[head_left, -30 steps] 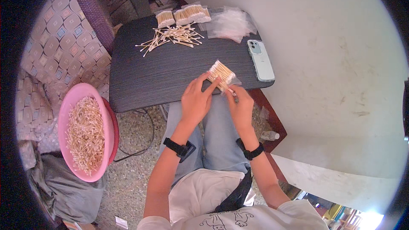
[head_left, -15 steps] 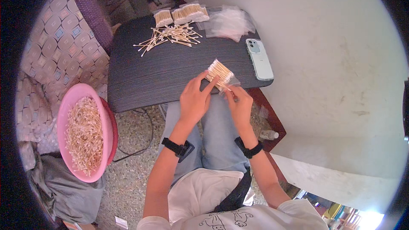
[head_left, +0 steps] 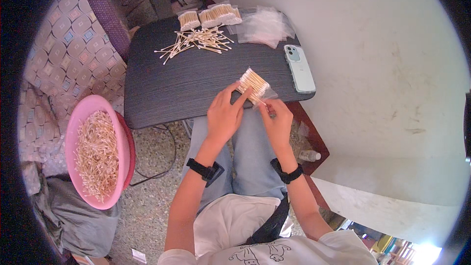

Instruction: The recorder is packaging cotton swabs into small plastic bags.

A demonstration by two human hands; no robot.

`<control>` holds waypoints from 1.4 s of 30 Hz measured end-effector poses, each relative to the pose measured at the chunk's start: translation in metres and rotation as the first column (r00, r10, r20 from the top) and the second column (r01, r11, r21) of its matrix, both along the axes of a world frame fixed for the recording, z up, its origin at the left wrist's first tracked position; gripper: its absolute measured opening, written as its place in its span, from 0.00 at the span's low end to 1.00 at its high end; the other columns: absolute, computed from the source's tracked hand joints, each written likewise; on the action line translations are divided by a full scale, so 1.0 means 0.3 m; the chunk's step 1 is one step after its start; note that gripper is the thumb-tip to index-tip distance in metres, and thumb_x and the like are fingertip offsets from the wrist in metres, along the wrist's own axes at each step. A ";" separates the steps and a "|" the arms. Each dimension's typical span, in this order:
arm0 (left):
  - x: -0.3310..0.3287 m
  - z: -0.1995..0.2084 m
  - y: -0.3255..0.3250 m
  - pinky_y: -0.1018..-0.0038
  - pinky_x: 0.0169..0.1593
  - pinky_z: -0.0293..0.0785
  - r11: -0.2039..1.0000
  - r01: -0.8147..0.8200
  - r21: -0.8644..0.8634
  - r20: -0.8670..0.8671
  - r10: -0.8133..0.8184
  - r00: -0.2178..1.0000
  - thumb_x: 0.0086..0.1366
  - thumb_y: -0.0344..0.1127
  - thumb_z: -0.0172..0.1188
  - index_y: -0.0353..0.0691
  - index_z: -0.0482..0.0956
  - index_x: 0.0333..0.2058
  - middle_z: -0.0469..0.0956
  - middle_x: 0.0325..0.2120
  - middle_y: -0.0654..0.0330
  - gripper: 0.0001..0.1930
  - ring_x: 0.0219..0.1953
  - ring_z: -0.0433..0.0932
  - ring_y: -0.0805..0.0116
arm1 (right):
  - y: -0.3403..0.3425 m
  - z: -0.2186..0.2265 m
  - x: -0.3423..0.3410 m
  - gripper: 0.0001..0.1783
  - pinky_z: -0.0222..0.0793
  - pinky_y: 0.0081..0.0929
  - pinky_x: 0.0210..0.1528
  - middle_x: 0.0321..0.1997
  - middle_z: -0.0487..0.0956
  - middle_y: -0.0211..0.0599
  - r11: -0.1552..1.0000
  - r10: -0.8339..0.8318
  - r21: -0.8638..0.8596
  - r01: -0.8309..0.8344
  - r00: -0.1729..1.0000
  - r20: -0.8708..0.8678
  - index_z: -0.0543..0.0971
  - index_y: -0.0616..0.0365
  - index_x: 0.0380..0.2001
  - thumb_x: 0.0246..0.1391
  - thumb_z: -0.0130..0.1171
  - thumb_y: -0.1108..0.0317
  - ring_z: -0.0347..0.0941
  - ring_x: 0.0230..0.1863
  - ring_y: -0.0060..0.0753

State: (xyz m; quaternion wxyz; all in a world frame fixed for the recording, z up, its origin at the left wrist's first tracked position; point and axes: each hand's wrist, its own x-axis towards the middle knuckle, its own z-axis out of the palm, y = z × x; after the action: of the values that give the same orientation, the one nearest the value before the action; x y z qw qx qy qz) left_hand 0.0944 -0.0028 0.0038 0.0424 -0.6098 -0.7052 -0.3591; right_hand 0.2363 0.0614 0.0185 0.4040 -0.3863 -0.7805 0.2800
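A clear plastic bag of cotton swabs (head_left: pixel 254 84) lies tilted at the near edge of the dark table, its swabs side by side. My left hand (head_left: pixel 225 113) grips the bag from its left side, thumb across the swabs and fingers along the far edge. Close to the bag's open near-right end, my right hand (head_left: pixel 277 123) is closed in a pinch, thumb and forefinger at the plastic edge and the end of a swab. Farther back on the table lies a loose heap of cotton swabs (head_left: pixel 201 41).
Filled swab bags (head_left: pixel 216 15) and a stack of clear empty bags (head_left: pixel 265 27) lie along the table's far edge. A pale phone (head_left: pixel 300 71) rests at the right. Left of the table stands a pink basin (head_left: pixel 72 152) full of swabs. A wall (head_left: pixel 373 78) rises at right.
My right hand has shifted very slightly right at the bag's open end. My left hand and the bag stay in place.
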 end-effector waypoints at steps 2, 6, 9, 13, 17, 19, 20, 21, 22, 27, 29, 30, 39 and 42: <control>0.000 -0.001 0.001 0.64 0.52 0.71 1.000 -0.005 -0.001 -0.010 0.005 1.000 0.51 0.27 0.58 0.57 0.72 0.54 0.68 0.53 0.59 0.29 0.50 0.72 0.56 | -0.001 -0.001 -0.004 0.07 0.69 0.27 0.29 0.28 0.77 0.42 0.999 -0.016 -0.035 0.016 1.000 0.019 0.77 0.66 0.32 0.51 0.60 0.72 0.75 0.26 0.35; 0.005 -0.001 0.002 0.64 0.51 0.71 1.000 -0.006 -0.003 -0.010 0.006 1.000 0.52 0.28 0.58 0.59 0.71 0.55 0.68 0.54 0.60 0.30 0.49 0.72 0.56 | 0.008 -0.020 -0.008 0.08 0.70 0.27 0.27 0.25 0.77 0.41 0.990 -0.049 -0.136 0.045 0.999 -0.020 0.78 0.66 0.31 0.52 0.59 0.71 0.76 0.23 0.33; 0.002 -0.010 0.000 0.64 0.52 0.71 1.000 -0.015 -0.012 -0.040 0.015 0.999 0.52 0.28 0.58 0.60 0.70 0.56 0.67 0.54 0.60 0.31 0.50 0.71 0.56 | -0.002 -0.007 -0.032 0.08 0.71 0.24 0.26 0.23 0.79 0.39 0.947 -0.066 -0.319 0.041 0.995 -0.070 0.78 0.67 0.30 0.53 0.58 0.71 0.76 0.21 0.28; 0.004 -0.003 -0.001 0.64 0.52 0.70 1.000 -0.022 -0.022 -0.038 0.021 0.999 0.51 0.28 0.58 0.60 0.70 0.56 0.67 0.54 0.60 0.31 0.51 0.71 0.56 | 0.007 -0.004 -0.037 0.07 0.72 0.21 0.24 0.23 0.80 0.38 0.888 -0.077 -0.460 0.004 0.987 -0.140 0.77 0.68 0.31 0.54 0.56 0.73 0.76 0.19 0.23; 0.001 0.006 -0.001 0.64 0.53 0.70 0.999 -0.018 -0.036 -0.046 0.017 0.999 0.51 0.28 0.58 0.61 0.70 0.56 0.67 0.54 0.60 0.32 0.51 0.71 0.56 | -0.014 -0.015 -0.031 0.07 0.72 0.20 0.25 0.26 0.79 0.38 0.894 -0.075 -0.447 -0.015 0.980 -0.183 0.77 0.67 0.34 0.53 0.58 0.74 0.77 0.23 0.24; 0.000 0.005 -0.003 0.64 0.52 0.70 0.999 -0.022 -0.023 -0.061 0.021 0.998 0.51 0.28 0.58 0.61 0.70 0.56 0.67 0.54 0.60 0.32 0.50 0.71 0.57 | -0.035 -0.009 -0.025 0.09 0.73 0.21 0.28 0.31 0.78 0.39 0.973 -0.085 -0.226 0.039 0.977 -0.196 0.77 0.66 0.36 0.51 0.60 0.74 0.77 0.27 0.27; 0.001 0.004 -0.003 0.64 0.52 0.70 0.999 -0.019 -0.030 -0.051 0.018 0.999 0.51 0.28 0.58 0.61 0.70 0.56 0.67 0.54 0.60 0.32 0.50 0.71 0.57 | -0.034 -0.010 -0.021 0.09 0.73 0.21 0.28 0.31 0.78 0.39 0.973 -0.084 -0.226 0.038 0.977 -0.196 0.77 0.66 0.36 0.51 0.60 0.74 0.77 0.27 0.27; 0.001 0.004 -0.004 0.64 0.52 0.70 0.999 -0.016 -0.036 -0.041 0.014 0.999 0.51 0.28 0.58 0.61 0.70 0.56 0.67 0.53 0.60 0.32 0.50 0.71 0.57 | -0.031 -0.011 -0.015 0.09 0.74 0.21 0.31 0.33 0.77 0.39 0.993 -0.061 -0.112 0.046 0.989 -0.136 0.77 0.66 0.36 0.51 0.61 0.75 0.77 0.29 0.27; 0.001 0.004 -0.003 0.64 0.52 0.70 0.999 -0.015 -0.035 -0.041 0.014 0.999 0.51 0.28 0.58 0.61 0.70 0.56 0.67 0.53 0.60 0.32 0.50 0.71 0.57 | -0.028 -0.008 -0.009 0.09 0.74 0.21 0.33 0.35 0.77 0.39 0.999 -0.047 0.005 0.048 0.996 -0.074 0.78 0.66 0.36 0.50 0.62 0.76 0.78 0.30 0.27; 0.002 0.008 0.001 0.64 0.54 0.68 0.999 0.007 -0.032 -0.007 -0.008 1.000 0.53 0.27 0.57 0.57 0.71 0.55 0.67 0.53 0.58 0.29 0.51 0.70 0.56 | -0.003 -0.006 -0.004 0.08 0.72 0.24 0.32 0.32 0.77 0.40 1.000 -0.028 0.002 0.028 0.999 -0.039 0.78 0.66 0.33 0.48 0.62 0.75 0.76 0.28 0.31; 0.003 0.007 0.001 0.65 0.54 0.68 1.000 0.001 -0.028 -0.013 -0.002 1.000 0.52 0.27 0.57 0.57 0.71 0.55 0.67 0.53 0.58 0.29 0.51 0.70 0.56 | -0.001 0.005 -0.010 0.07 0.71 0.27 0.31 0.31 0.76 0.40 0.999 -0.018 -0.033 0.016 0.998 -0.056 0.77 0.65 0.32 0.48 0.62 0.75 0.75 0.27 0.33; 0.003 0.007 0.000 0.65 0.54 0.68 1.000 -0.004 -0.024 -0.019 0.004 1.000 0.52 0.27 0.57 0.57 0.71 0.55 0.68 0.53 0.58 0.29 0.51 0.70 0.57 | -0.001 0.011 -0.013 0.06 0.70 0.27 0.31 0.30 0.77 0.40 0.999 -0.026 -0.039 0.025 0.999 -0.029 0.77 0.65 0.31 0.49 0.62 0.75 0.75 0.26 0.33; 0.000 -0.004 -0.001 0.64 0.54 0.69 1.000 -0.011 -0.008 -0.031 0.011 0.999 0.51 0.28 0.57 0.61 0.70 0.56 0.68 0.53 0.59 0.32 0.50 0.71 0.56 | 0.005 -0.001 -0.005 0.04 0.70 0.25 0.32 0.29 0.78 0.39 0.998 -0.067 -0.016 0.066 0.993 -0.093 0.78 0.64 0.30 0.49 0.60 0.75 0.75 0.26 0.30; 0.006 -0.001 0.005 0.64 0.53 0.70 1.000 -0.019 -0.004 -0.056 0.019 0.998 0.51 0.28 0.57 0.61 0.70 0.56 0.68 0.52 0.59 0.31 0.50 0.72 0.56 | 0.008 -0.026 0.007 0.04 0.71 0.23 0.32 0.30 0.78 0.38 0.994 -0.081 -0.085 0.069 0.987 -0.142 0.78 0.64 0.31 0.50 0.60 0.76 0.76 0.27 0.28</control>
State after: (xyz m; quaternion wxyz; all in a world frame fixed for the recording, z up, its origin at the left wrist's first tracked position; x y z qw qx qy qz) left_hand 0.0962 -0.0012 0.0033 0.0642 -0.6129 -0.7103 -0.3401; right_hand 0.2382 0.0637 0.0107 0.4543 -0.4097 -0.7221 0.3231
